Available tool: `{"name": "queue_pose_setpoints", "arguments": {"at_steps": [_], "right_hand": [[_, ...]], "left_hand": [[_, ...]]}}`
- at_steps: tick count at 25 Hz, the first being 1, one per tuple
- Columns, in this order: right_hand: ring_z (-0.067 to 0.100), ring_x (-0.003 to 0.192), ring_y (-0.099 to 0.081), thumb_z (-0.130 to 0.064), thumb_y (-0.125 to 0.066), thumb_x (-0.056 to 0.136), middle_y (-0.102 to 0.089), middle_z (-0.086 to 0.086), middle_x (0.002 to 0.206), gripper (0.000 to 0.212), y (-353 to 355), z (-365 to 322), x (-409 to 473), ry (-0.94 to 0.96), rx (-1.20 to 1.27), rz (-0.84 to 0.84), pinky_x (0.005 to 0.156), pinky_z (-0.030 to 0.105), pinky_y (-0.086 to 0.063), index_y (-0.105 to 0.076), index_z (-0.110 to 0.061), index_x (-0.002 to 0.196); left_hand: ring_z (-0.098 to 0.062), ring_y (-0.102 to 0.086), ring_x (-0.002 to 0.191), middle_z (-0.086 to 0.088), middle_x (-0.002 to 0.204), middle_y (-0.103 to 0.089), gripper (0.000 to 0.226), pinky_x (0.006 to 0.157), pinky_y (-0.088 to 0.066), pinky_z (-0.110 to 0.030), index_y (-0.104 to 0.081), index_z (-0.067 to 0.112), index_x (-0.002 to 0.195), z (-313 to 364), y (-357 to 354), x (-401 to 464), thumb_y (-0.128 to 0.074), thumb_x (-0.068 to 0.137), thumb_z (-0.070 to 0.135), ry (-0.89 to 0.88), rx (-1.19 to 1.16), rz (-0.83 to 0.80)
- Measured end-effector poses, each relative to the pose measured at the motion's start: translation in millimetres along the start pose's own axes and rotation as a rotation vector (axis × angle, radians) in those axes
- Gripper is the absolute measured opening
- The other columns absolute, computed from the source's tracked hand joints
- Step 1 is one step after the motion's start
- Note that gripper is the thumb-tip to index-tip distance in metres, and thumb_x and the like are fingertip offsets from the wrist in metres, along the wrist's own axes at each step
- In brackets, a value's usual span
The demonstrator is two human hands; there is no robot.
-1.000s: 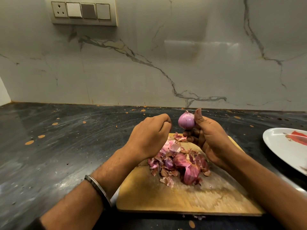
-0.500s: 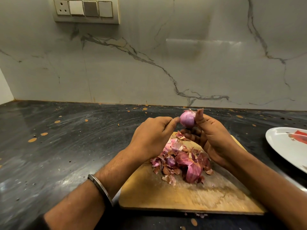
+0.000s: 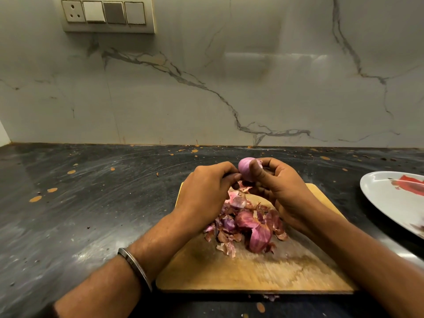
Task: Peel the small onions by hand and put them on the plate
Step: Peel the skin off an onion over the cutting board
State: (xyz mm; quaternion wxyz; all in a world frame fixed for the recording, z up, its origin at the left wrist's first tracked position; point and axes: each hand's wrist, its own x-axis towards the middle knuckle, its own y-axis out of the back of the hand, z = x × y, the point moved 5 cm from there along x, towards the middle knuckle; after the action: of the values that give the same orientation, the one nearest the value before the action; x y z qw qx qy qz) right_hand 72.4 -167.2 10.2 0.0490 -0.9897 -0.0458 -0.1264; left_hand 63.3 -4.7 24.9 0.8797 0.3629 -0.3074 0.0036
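Note:
A small purple onion (image 3: 244,169) is held up over the far end of a wooden cutting board (image 3: 252,269). My right hand (image 3: 281,191) grips it, thumb across its front and fingers curled underneath. My left hand (image 3: 206,193) is right beside it, fingertips pinching at the onion's lower left side. Below both hands a pile of pink and purple onion skins (image 3: 246,224) lies on the board. A white plate (image 3: 390,203) with a red smear sits at the right edge, partly cut off by the frame.
The board lies on a dark stone counter (image 3: 91,203) speckled with bits of peel. A marble wall (image 3: 206,88) with a switch panel (image 3: 107,14) stands behind. A metal bangle (image 3: 135,267) circles my left wrist.
My left hand moved from a closed fist beside the onion to pinching at its lower left side. My right thumb shifted from beside the onion to across its front.

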Motion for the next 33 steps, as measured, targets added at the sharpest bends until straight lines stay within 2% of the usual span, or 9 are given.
{"name": "queue_pose_setpoints", "arguments": {"at_steps": [7, 10, 13, 15, 19, 20, 25, 30, 33], "right_hand": [[0.027, 0.090, -0.076, -0.039, -0.079, 0.064, -0.077, 0.011, 0.100, 0.066, -1.7, -2.9, 0.1, 0.028, 0.071, -0.030, 0.072, 0.027, -0.060, -0.059, -0.005, 0.117], [0.025, 0.094, -0.076, -0.036, -0.081, 0.064, -0.077, 0.010, 0.103, 0.061, -4.8, -4.2, -1.4, 0.040, 0.094, -0.083, 0.076, 0.029, -0.060, -0.062, -0.008, 0.115], [0.028, 0.100, -0.074, -0.029, -0.084, 0.065, -0.074, 0.013, 0.111, 0.053, -8.7, -4.4, -3.1, 0.040, 0.069, -0.137, 0.079, 0.031, -0.060, -0.069, -0.015, 0.115], [0.032, 0.104, -0.072, -0.028, -0.085, 0.064, -0.071, 0.014, 0.118, 0.053, -7.6, -5.5, -2.1, 0.045, 0.052, -0.119, 0.082, 0.034, -0.060, -0.072, -0.018, 0.115], [0.031, 0.109, -0.070, -0.027, -0.083, 0.064, -0.072, 0.008, 0.116, 0.051, 0.6, -7.8, 0.2, 0.054, 0.055, -0.062, 0.087, 0.039, -0.061, -0.074, -0.021, 0.114], [0.030, 0.110, -0.070, -0.028, -0.082, 0.065, -0.073, 0.007, 0.114, 0.048, 1.8, -7.5, -0.1, 0.060, 0.036, -0.054, 0.089, 0.040, -0.060, -0.074, -0.023, 0.113], [0.031, 0.110, -0.069, -0.034, -0.077, 0.072, -0.074, 0.009, 0.115, 0.045, -2.9, -4.3, -2.3, 0.064, -0.003, -0.088, 0.094, 0.044, -0.058, -0.072, -0.023, 0.115], [0.024, 0.099, -0.073, -0.029, -0.073, 0.076, -0.076, 0.008, 0.108, 0.037, -1.4, -6.8, -1.8, 0.063, 0.053, -0.088, 0.083, 0.032, -0.061, -0.072, -0.022, 0.112], [0.027, 0.100, -0.073, -0.030, -0.073, 0.075, -0.076, 0.011, 0.109, 0.039, -0.5, -8.0, -2.3, 0.053, 0.086, -0.088, 0.086, 0.036, -0.061, -0.072, -0.020, 0.112]], "left_hand": [[-0.004, -0.065, 0.059, 0.014, 0.076, -0.070, 0.014, 0.065, -0.057, -0.037, -0.070, 0.027, 0.093, 2.5, 6.2, 1.7, -0.057, 0.098, 0.028, -0.032, -0.045, 0.033], [-0.015, -0.065, 0.062, 0.006, 0.070, -0.067, 0.015, 0.062, -0.055, -0.044, -0.065, 0.024, 0.088, -1.0, 4.1, 2.1, -0.054, 0.097, 0.029, 0.029, -0.103, 0.046], [-0.025, -0.057, 0.066, 0.002, 0.067, -0.059, 0.030, 0.065, -0.048, -0.049, -0.057, 0.014, 0.079, -11.6, -2.9, 3.7, -0.044, 0.102, 0.028, 0.167, -0.140, -0.012], [-0.027, -0.056, 0.063, -0.003, 0.064, -0.057, 0.040, 0.062, -0.046, -0.047, -0.055, 0.008, 0.074, -14.8, -0.4, 4.5, -0.044, 0.103, 0.033, 0.181, -0.164, 0.000], [-0.012, -0.067, 0.062, 0.007, 0.083, -0.072, 0.008, 0.059, -0.052, -0.026, -0.068, 0.019, 0.098, -11.0, 2.4, 5.7, -0.061, 0.097, 0.023, 0.085, -0.265, -0.060], [-0.010, -0.068, 0.063, 0.008, 0.086, -0.073, 0.010, 0.061, -0.055, -0.026, -0.069, 0.021, 0.103, -10.6, 0.7, 5.2, -0.063, 0.095, 0.022, 0.083, -0.274, -0.083], [-0.010, -0.067, 0.061, 0.010, 0.077, -0.073, 0.005, 0.070, -0.059, -0.043, -0.072, 0.024, 0.093, -9.0, -2.4, -1.0, -0.067, 0.093, 0.024, 0.063, -0.232, -0.059], [-0.014, -0.065, 0.060, 0.008, 0.077, -0.073, 0.008, 0.067, -0.057, -0.043, -0.070, 0.024, 0.091, -7.8, 1.4, -1.2, -0.063, 0.095, 0.022, 0.009, -0.270, -0.060], [-0.015, -0.065, 0.061, 0.008, 0.079, -0.073, 0.010, 0.069, -0.057, -0.045, -0.070, 0.022, 0.093, -4.6, 0.5, -2.7, -0.061, 0.097, 0.020, -0.014, -0.261, -0.064]]}}
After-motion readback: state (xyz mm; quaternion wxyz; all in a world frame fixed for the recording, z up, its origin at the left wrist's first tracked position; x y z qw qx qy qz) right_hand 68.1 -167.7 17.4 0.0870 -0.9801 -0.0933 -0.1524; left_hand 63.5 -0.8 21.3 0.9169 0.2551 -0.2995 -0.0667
